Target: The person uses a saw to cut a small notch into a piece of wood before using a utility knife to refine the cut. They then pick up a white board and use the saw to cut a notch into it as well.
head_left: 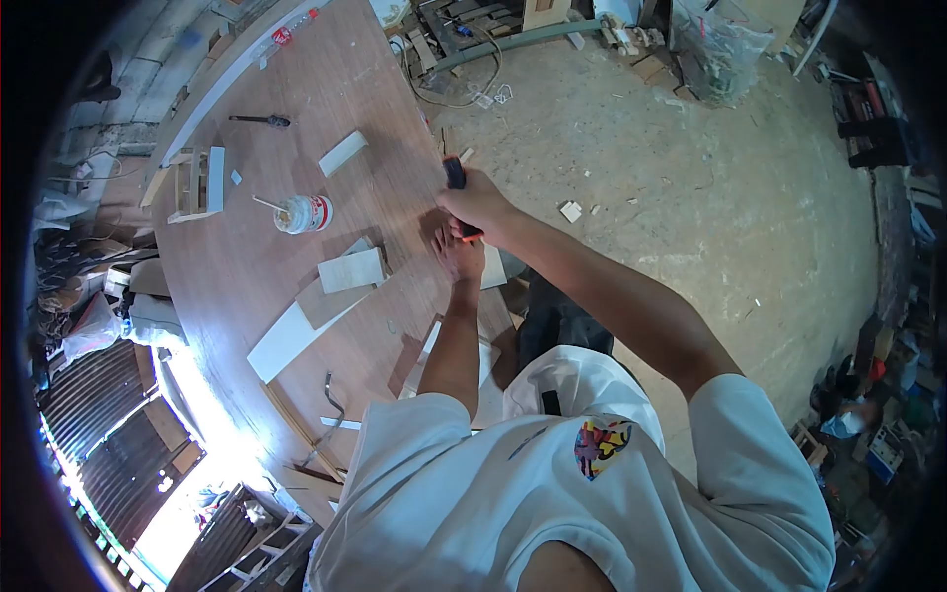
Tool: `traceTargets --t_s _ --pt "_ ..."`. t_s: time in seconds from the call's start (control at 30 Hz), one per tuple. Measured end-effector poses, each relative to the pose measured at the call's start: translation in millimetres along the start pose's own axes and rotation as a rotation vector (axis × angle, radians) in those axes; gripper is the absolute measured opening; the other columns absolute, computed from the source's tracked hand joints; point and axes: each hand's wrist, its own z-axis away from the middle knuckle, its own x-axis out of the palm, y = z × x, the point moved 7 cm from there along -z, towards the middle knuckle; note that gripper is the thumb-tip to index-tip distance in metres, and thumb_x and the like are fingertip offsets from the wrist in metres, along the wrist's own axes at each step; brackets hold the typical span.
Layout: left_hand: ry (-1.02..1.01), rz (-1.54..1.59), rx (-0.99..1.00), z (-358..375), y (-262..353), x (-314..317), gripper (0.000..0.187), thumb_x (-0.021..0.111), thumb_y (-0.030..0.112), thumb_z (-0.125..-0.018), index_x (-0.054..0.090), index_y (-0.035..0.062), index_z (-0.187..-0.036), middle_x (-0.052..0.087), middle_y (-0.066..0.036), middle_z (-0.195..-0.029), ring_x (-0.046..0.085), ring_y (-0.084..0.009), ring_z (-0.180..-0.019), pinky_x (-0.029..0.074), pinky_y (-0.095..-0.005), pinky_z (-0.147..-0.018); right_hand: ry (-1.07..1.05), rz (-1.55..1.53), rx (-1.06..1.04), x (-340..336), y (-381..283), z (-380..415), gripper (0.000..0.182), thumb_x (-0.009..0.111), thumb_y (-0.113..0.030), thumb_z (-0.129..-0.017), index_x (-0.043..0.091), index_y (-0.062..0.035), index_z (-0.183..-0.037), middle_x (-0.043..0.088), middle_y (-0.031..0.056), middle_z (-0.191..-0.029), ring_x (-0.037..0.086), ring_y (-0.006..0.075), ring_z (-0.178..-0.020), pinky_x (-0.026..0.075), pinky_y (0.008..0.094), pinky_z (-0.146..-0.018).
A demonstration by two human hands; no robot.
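Note:
My right hand is closed around a black-and-orange tool at the table's right edge. Its black end sticks out beyond my fist and an orange bit shows below; I cannot tell what kind of tool it is. Just under it, my left hand lies with fingers stretched out, close against the tool's lower end. A pale wood piece shows beside my left wrist. To the left, a small wooden block rests by a long white-faced board.
The brown table carries a jar with a stick in it, another pale block, a dark-headed tool, a small wooden frame and a plastic bottle. Wood scraps lie on the concrete floor.

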Motion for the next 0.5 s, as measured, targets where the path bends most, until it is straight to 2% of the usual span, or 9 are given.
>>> traceTargets --t_s 0.13,0.2,0.23,0.27,0.3,0.37,0.4,0.43,0.5 --pt "-0.006 -0.055 0.007 -3.9 3.1 -1.9 0.017 0.06 0.017 -0.075 0.053 0.004 -0.084 0.054 -0.013 -0.089 0.05 -0.0331 -0.089 0.038 -0.0456 -0.085 -0.08 0.039 -0.106 22.6 -79.0 69.1 0.019 0.059 -0.003 -0.078 0.043 -0.0078 -0.087 0.044 0.0007 -0.058 0.043 0.0098 -0.042 0.036 0.0262 -0.039" --pt "0.013 0.323 -0.18 -4.8 -1.5 -10.1 0.014 0.058 0.015 -0.078 0.053 0.003 -0.083 0.055 -0.014 -0.088 0.05 -0.0334 -0.089 0.038 -0.0449 -0.086 -0.09 0.042 -0.153 12.9 -94.3 102.7 0.02 0.06 -0.004 -0.078 0.044 -0.0075 -0.088 0.045 0.0007 -0.059 0.043 0.0098 -0.042 0.036 0.0259 -0.04" --pt "0.017 0.325 -0.183 -2.9 -5.3 -5.2 0.014 0.058 0.015 -0.078 0.053 0.003 -0.083 0.055 -0.014 -0.088 0.05 -0.0334 -0.089 0.038 -0.0449 -0.086 -0.058 0.068 -0.224 3.4 -100.6 115.3 0.016 0.061 -0.007 -0.077 0.048 -0.0049 -0.087 0.047 0.0017 -0.059 0.046 0.0106 -0.044 0.039 0.0275 -0.041" --pt "-0.073 0.234 -0.149 0.5 -9.7 7.4 0.012 0.056 0.015 -0.079 0.053 0.0031 -0.082 0.055 -0.014 -0.088 0.05 -0.0333 -0.089 0.038 -0.0447 -0.085 -0.026 0.095 -0.294 -7.7 -107.0 125.1 0.016 0.062 -0.01 -0.076 0.052 -0.0022 -0.086 0.048 0.0027 -0.059 0.049 0.0115 -0.045 0.042 0.0291 -0.042" --pt "-0.163 0.144 -0.115 5.5 -12.6 20.6 0.011 0.055 0.014 -0.081 0.053 0.0031 -0.081 0.055 -0.014 -0.087 0.05 -0.0332 -0.089 0.038 -0.0445 -0.085 -0.027 0.1 -0.294 -20.4 -106.3 129.3 0.016 0.062 -0.01 -0.076 0.052 -0.0022 -0.086 0.048 0.0027 -0.059 0.049 0.0115 -0.045 0.042 0.0291 -0.042" --pt "-0.158 0.17 -0.141 3.9 -10.7 18.1 0.011 0.054 0.015 -0.081 0.054 0.0034 -0.082 0.054 -0.014 -0.087 0.05 -0.0331 -0.089 0.038 -0.0448 -0.085 0.027 0.358 -0.132 -51.0 -84.2 126.9 0.02 0.066 -0.017 -0.078 0.055 -0.0008 -0.079 0.048 0.0004 -0.056 0.047 0.0078 -0.048 0.04 0.0272 -0.045" --pt "-0.157 0.194 -0.163 3.5 -10.5 15.8 0.011 0.054 0.015 -0.082 0.055 0.0037 -0.083 0.054 -0.014 -0.087 0.05 -0.033 -0.089 0.038 -0.045 -0.085 0.023 0.363 -0.132 -61.5 -74.7 124.8 0.02 0.066 -0.017 -0.078 0.055 -0.0008 -0.079 0.048 0.0004 -0.056 0.047 0.0078 -0.048 0.04 0.0272 -0.045" --pt "-0.151 0.193 -0.169 3.1 -10.7 15.1 0.011 0.054 0.015 -0.082 0.055 0.0037 -0.083 0.054 -0.014 -0.087 0.05 -0.033 -0.089 0.038 -0.045 -0.085 0.096 0.501 -0.166 -75.6 -66.1 121.5 0.023 0.067 -0.02 -0.079 0.056 0.0001 -0.076 0.047 -0.0006 -0.054 0.045 0.0065 -0.05 0.039 0.0267 -0.046" --pt "-0.129 0.139 -0.107 2.9 -10.4 16.0 0.013 0.054 0.016 -0.083 0.056 0.0041 -0.086 0.054 -0.014 -0.089 0.049 -0.0331 -0.091 0.037 -0.046 -0.087 0.166 0.643 -0.207 -93.4 -43.1 114.0 0.026 0.067 -0.022 -0.08 0.057 0.0009 -0.073 0.046 -0.0015 -0.053 0.043 0.0051 -0.051 0.037 0.0261 -0.047"
